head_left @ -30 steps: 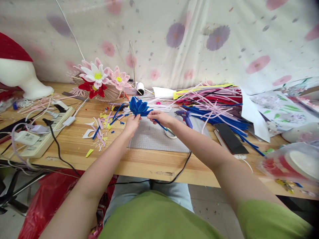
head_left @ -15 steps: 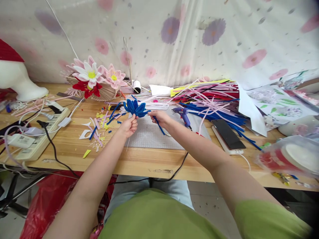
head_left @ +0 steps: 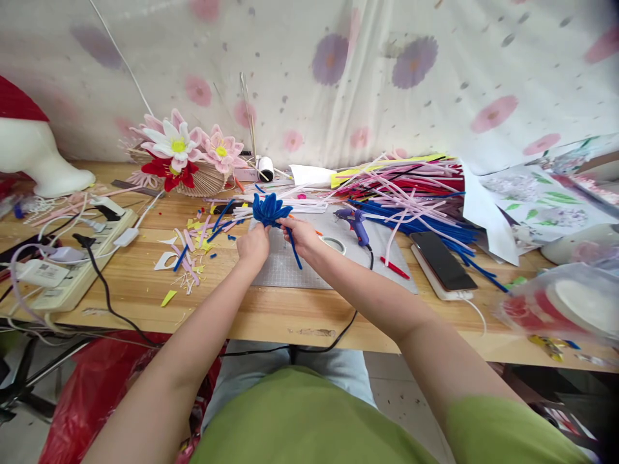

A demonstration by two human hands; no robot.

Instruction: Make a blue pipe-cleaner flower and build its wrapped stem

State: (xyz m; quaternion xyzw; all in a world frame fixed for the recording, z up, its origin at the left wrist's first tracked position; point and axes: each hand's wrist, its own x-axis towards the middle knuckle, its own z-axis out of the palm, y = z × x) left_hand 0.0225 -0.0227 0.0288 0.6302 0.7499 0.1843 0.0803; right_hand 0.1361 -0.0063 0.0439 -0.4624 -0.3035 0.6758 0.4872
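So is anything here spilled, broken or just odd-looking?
Pink, yellow and blue offcuts lie strewn over the wooden table left of the grey mat, and its front edge is chipped. Nothing else stands out.

Both hands, left hand [head_left: 255, 245] and right hand [head_left: 300, 233], pinch a blue pipe-cleaner flower [head_left: 271, 210] above the grey cutting mat [head_left: 290, 270].

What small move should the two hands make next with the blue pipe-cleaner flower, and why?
Probably wind the loose blue pipe-cleaner tail round the base of the blue pipe-cleaner flower. The left hand pinches the flower from below, the right hand grips beside it, and the tail hangs free from the right hand over the grey cutting mat, so that end looks unsecured.
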